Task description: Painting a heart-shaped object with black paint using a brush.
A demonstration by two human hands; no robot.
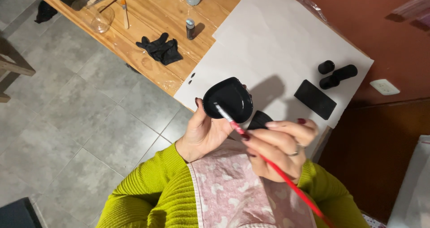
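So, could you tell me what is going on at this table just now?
A person in a green sweater and pink apron holds a glossy black heart-shaped dish in the left hand. The right hand holds a red-handled paintbrush with its tip on the dish. On the white paper sheet lie other black-painted pieces, and black gloves rest on the wooden table.

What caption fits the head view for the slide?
Left hand holds a black heart-shaped dish while the right hand touches a red-handled brush to it above white paper.

One head-worn camera looks steeply down, close over the wooden table (148, 17).
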